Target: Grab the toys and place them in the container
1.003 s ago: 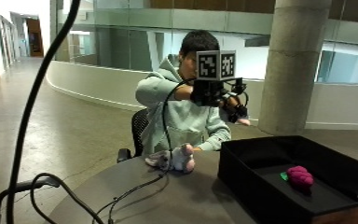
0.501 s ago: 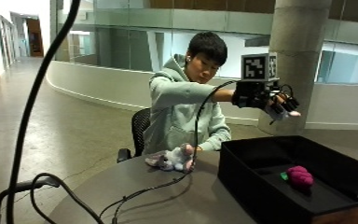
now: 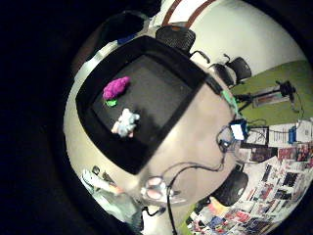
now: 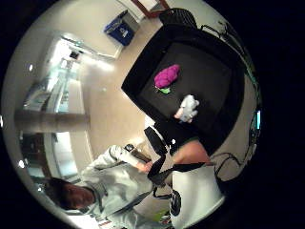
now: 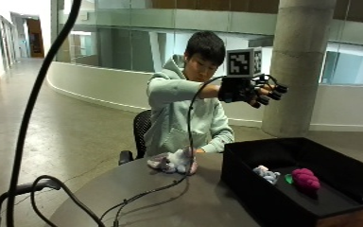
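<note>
The counter point(image 5: 187, 198) carried a black container point(image 5: 263, 189) at its right. Inside lay a purple toy point(image 5: 306, 179), long axis running near to far, and a small grey toy point(image 5: 266, 173) just left of it. More toys point(image 5: 172, 162) sat left of the container's edge. The hand point(image 5: 254, 90) hung high above the container, fingers spread, holding nothing.

The round grey table point(image 5: 169, 201) carries a black container point(image 5: 263, 189) at one side. A small heap of soft toys point(image 5: 172, 163) lies near the seated person, and a dark cable point(image 5: 150, 194) trails across the top.
</note>
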A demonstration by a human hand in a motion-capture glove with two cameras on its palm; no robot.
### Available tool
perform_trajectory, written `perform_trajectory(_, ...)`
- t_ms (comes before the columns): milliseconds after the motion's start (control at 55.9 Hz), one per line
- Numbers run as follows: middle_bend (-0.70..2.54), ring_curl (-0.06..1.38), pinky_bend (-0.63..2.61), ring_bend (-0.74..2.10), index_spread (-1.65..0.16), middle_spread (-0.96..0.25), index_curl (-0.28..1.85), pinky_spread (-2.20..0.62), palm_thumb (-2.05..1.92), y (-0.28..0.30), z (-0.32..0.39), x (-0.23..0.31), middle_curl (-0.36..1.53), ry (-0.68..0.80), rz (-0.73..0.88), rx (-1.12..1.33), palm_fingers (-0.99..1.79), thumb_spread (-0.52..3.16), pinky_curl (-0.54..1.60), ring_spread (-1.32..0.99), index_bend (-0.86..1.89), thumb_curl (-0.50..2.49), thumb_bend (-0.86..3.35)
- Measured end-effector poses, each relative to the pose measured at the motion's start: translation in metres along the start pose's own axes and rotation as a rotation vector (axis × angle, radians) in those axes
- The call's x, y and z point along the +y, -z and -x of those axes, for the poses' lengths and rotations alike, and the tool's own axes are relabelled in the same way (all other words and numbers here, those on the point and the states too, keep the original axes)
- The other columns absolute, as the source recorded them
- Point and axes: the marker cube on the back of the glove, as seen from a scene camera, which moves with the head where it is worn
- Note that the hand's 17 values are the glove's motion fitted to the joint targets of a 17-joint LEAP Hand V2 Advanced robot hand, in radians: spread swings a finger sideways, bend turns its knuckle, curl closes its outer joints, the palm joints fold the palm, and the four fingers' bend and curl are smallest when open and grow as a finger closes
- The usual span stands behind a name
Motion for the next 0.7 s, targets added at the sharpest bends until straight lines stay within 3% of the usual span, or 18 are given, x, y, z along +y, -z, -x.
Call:
perform_trajectory(18, 0.09, 0.31, 0.78, 0.3, -0.24, -0.03, 0.26, -0.02, 0.2, 0.003, -0.002, 0.006, 0.27, -0.013, -0.007, 0.014, -0.28, 1.23, 0.41, -0.11, 0.09, 0.37, -0.04)
perform_trajectory(90, 0.11, 0.31, 0.75, 0.28, -0.26, -0.04, 0.25, -0.01, 0.18, 0.019, -0.007, 0.025, 0.26, -0.315, -0.032, 0.0, -0.25, 1.22, 0.4, -0.11, 0.1, 0.36, -0.03)
perform_trajectory(125, 0.11, 0.31, 0.74, 0.27, -0.27, -0.04, 0.24, -0.01, 0.17, 0.025, -0.01, 0.04, 0.26, -0.359, -0.033, 0.01, -0.25, 1.21, 0.4, -0.11, 0.1, 0.36, -0.03)
perform_trajectory(376, 0.12, 0.31, 0.71, 0.23, -0.28, -0.04, 0.21, -0.01, 0.1, 0.005, -0.021, 0.161, 0.23, -0.372, 0.07, 0.038, -0.22, 1.19, 0.38, -0.1, 0.1, 0.32, -0.03)
perform_trajectory(519, 0.13, 0.3, 0.68, 0.17, -0.3, -0.03, 0.23, -0.01, 0.05, -0.067, -0.033, 0.209, 0.23, -0.367, 0.128, -0.11, -0.2, 1.16, 0.37, -0.08, 0.14, 0.31, -0.03)
perform_trajectory(627, 0.14, 0.28, 0.66, 0.15, -0.29, -0.03, 0.23, 0.0, 0.0, -0.144, 0.036, 0.249, 0.23, -0.4, 0.241, -0.171, -0.21, 1.12, 0.36, -0.05, 0.13, 0.31, -0.04)
perform_trajectory(698, 0.15, 0.28, 0.66, 0.16, -0.29, -0.03, 0.22, 0.0, -0.03, -0.183, 0.046, 0.259, 0.23, -0.398, 0.291, -0.153, -0.22, 1.09, 0.36, -0.04, 0.1, 0.3, -0.04)
